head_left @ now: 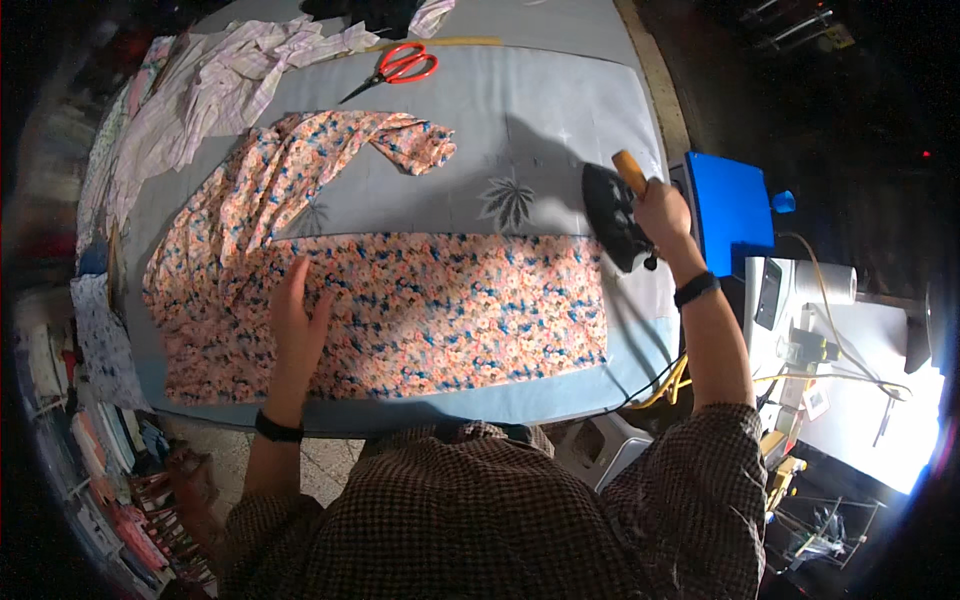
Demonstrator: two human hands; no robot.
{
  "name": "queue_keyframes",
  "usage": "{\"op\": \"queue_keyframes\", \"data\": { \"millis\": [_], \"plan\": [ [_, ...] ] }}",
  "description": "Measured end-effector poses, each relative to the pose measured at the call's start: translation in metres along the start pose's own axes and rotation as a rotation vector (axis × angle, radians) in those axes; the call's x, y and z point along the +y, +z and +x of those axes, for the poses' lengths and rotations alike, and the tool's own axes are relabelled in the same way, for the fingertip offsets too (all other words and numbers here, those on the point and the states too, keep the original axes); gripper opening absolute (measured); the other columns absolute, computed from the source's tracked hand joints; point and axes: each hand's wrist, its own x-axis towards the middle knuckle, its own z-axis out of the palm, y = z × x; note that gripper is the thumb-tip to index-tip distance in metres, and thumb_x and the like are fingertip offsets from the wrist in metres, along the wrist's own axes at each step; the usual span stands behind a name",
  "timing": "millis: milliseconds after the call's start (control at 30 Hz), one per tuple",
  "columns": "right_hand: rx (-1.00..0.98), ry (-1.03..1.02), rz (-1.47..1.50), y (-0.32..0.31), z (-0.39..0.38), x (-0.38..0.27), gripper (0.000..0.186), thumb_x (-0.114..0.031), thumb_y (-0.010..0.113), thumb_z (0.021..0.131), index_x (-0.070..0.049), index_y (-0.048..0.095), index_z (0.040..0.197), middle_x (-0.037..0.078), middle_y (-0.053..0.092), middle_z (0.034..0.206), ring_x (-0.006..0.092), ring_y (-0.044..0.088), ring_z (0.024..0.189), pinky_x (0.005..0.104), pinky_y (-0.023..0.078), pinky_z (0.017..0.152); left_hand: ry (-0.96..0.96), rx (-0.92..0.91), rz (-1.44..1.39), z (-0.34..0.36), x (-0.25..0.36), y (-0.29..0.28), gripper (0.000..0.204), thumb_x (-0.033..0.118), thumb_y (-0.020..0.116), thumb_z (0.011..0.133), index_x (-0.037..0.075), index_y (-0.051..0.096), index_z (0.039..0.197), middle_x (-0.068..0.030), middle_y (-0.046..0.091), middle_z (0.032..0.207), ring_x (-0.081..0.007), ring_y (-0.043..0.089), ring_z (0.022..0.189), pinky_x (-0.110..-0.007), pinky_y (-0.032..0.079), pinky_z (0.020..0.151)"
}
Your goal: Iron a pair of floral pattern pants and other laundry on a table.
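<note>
A pink floral fabric (440, 310) with blue specks lies spread across the grey padded table (560, 110). My left hand (297, 322) rests flat on the fabric's left part, fingers apart. My right hand (665, 212) grips the wooden handle of a black iron (612, 215), which is tilted at the fabric's upper right corner, near the table's right edge. The iron's cord trails down off the table edge.
Red-handled scissors (400, 68) and a yellow ruler (450, 42) lie at the far side. Striped pale cloth (220, 90) is heaped at the far left. A blue box (735, 205) stands right of the iron. Stacked fabrics (100, 440) line the left floor.
</note>
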Motion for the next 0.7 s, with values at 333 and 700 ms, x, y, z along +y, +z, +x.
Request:
{"op": "queue_keyframes", "data": {
  "millis": [333,700],
  "plan": [
    [0.386,-0.154,0.095,-0.012,0.05,-0.026,0.047,-0.023,0.06,0.08,-0.001,0.052,0.121,0.022,0.061,0.111,0.0375,0.059,0.102,0.0471,0.047,0.087,-0.009,-0.066,0.092,0.154,0.014,0.051,0.057,0.018,0.071,0.081,0.0,0.048,0.13,-0.0211,0.053,0.128,-0.0377,0.051,0.117,-0.044,0.043,0.097],
    [-0.197,0.043,1.423,0.013,-0.107,-0.163,0.032,-0.017,0.059,0.092,0.005,0.057,0.116,0.014,0.068,0.094,0.0211,0.066,0.08,0.03,0.051,0.069,-0.171,-0.297,-0.525,0.241,0.079,0.116,0.018,0.022,0.062,0.083,0.005,0.061,0.081,-0.0123,0.065,0.084,-0.0242,0.058,0.074,-0.034,0.05,0.059]
  ]
}}
